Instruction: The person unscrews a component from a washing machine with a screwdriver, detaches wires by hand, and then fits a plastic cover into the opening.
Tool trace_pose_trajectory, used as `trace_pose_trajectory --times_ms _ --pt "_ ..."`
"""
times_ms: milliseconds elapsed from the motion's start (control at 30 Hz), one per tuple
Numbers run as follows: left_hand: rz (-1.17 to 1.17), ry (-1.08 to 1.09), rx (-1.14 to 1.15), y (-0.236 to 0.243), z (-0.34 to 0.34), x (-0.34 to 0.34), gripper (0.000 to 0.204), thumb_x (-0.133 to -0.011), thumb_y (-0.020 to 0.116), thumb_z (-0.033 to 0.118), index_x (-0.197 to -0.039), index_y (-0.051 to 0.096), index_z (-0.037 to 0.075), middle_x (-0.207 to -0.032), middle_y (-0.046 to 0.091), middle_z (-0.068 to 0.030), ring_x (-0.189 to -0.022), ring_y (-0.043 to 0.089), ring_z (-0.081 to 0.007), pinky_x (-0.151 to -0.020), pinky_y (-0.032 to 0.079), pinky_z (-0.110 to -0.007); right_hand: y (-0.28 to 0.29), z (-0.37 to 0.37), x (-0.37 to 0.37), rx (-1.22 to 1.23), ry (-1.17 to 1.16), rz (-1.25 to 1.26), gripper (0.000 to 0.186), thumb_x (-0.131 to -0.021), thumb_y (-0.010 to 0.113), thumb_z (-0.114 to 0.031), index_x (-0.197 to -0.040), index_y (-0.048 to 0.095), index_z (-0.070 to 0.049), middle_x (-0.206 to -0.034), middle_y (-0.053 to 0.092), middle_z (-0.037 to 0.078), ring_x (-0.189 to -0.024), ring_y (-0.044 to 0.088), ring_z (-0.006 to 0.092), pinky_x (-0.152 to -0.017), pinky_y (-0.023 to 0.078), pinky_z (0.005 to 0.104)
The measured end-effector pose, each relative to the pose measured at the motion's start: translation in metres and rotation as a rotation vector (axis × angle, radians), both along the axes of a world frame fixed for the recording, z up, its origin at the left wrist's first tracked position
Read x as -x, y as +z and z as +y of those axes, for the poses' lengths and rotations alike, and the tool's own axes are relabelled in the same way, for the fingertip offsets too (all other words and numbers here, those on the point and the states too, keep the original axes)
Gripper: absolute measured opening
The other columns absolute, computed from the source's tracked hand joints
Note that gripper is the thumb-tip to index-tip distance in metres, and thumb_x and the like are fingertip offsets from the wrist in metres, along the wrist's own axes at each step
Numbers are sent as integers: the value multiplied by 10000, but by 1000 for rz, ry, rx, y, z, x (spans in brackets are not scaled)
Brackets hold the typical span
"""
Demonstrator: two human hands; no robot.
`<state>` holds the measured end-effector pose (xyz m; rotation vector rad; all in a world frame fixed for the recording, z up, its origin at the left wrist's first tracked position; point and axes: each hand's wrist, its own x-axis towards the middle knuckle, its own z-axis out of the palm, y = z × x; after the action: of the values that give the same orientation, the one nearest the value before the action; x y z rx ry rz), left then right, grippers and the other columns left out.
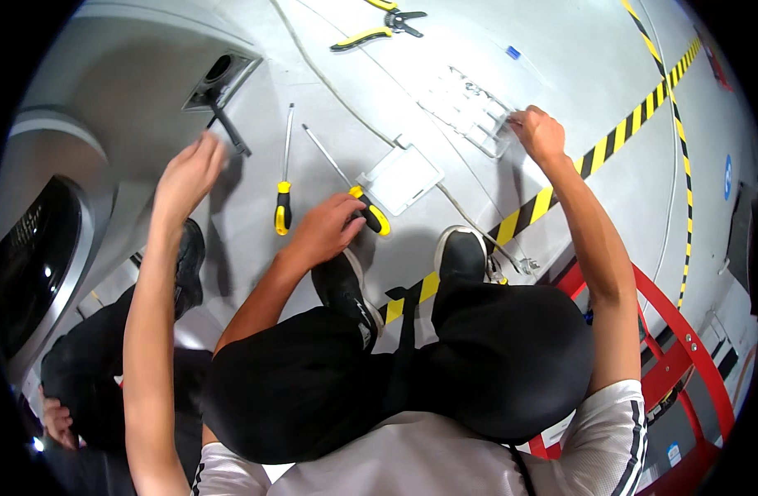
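My left hand (325, 223) is curled onto the yellow-and-black handle of a screwdriver (369, 217), whose shaft lies on the floor pointing up and left. A second screwdriver (282, 207) lies to its left. Just right of that hand is a white rectangular plastic cover (403, 178) with a grey cable (457, 207) passing by it. My right hand (540, 132) is closed at the right end of a white slotted frame (470, 112), its fingertips on that piece's edge.
A co-worker's arm (168, 223) reaches toward a dark-lidded opening (219, 70) in an appliance (106, 74) at left; their dark-clad legs (73, 364) are below. Pliers (362, 37), a small blue piece (513, 52), striped floor tape (602, 153) and a red metal frame (684, 355) surround me.
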<state>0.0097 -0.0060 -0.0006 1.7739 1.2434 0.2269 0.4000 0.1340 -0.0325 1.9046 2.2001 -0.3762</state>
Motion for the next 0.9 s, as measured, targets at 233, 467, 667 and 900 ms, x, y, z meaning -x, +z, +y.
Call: trace_pose_trajectory --times_ms 233,467,667,900 --pt "5 53 61 5 -5 6 231 -843 623 123 -1053 592 30 -1023 607 -116 -802 614 -250 -699 497 -324 2 9 10 57 17 -1 155 -799 646 -216 -909 707 -126 -923 646 97 -829 637 299 -698 518 391" --pt "-33 130 99 2 -3 4 211 -847 614 148 -1025 616 34 -953 628 -128 -788 631 -269 -688 496 -338 2 5 7 12 6 45 159 -795 660 -206 -910 711 -107 -890 643 98 -794 636 284 -684 511 375" --pt "-15 195 140 6 -4 6 234 -858 610 160 -1036 612 7 -961 639 -142 -809 631 -270 -710 495 -337 2 5 3 45 27 177 165 -799 645 -210 -913 717 -115 -843 625 101 -786 618 280 -688 501 374" --pt "-45 87 -108 0 1 12 217 -857 604 159 -1012 622 8 -965 634 -158 -848 624 -297 -757 493 -348 -21 -6 -12 -111 15 237 151 -797 620 -225 -846 698 -105 -769 592 132 -714 598 318 -647 481 409"
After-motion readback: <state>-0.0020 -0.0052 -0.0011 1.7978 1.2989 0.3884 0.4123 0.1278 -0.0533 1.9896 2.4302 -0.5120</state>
